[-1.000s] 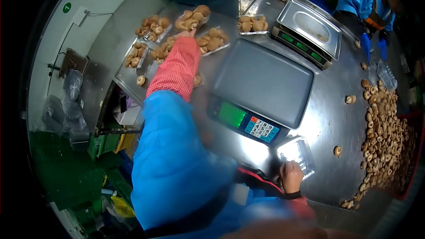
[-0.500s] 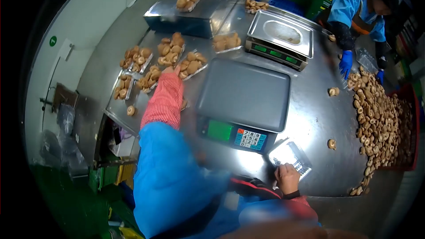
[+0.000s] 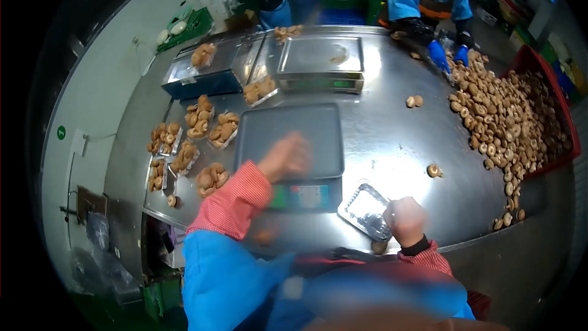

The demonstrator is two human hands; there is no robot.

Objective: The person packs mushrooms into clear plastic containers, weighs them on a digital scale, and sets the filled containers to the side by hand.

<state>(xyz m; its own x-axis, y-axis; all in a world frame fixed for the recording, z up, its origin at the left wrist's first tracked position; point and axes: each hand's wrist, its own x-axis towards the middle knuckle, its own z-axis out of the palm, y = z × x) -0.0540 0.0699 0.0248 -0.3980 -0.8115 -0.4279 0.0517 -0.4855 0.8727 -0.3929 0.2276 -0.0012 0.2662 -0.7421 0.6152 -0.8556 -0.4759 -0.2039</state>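
My left hand [image 3: 288,156], smeared by motion, is over the front part of the grey scale platform [image 3: 288,122]; its fingers do not show clearly and nothing can be made out in them. Below it the scale's keypad [image 3: 309,197] is blurred too. My right hand [image 3: 407,220], curled, is at the right edge of a clear plastic tray [image 3: 366,205], which holds no mushrooms and is tilted on the steel table. A mushroom [image 3: 380,247] lies just below that tray. Left of the scale stand several trays of brown mushrooms [image 3: 224,129].
A large mushroom heap [image 3: 499,116] spills from a red crate [image 3: 572,129] at right. A co-worker's blue-gloved hands [image 3: 438,55] touch it. A second scale [image 3: 321,61] and a steel box [image 3: 208,70] stand at the back. Loose mushrooms [image 3: 434,171] dot the steel table [image 3: 398,141].
My left hand has left the mushroom trays and moved right, over the scale. My right hand stays by the plastic tray. The view has shifted, and another person in blue shows more at the back.
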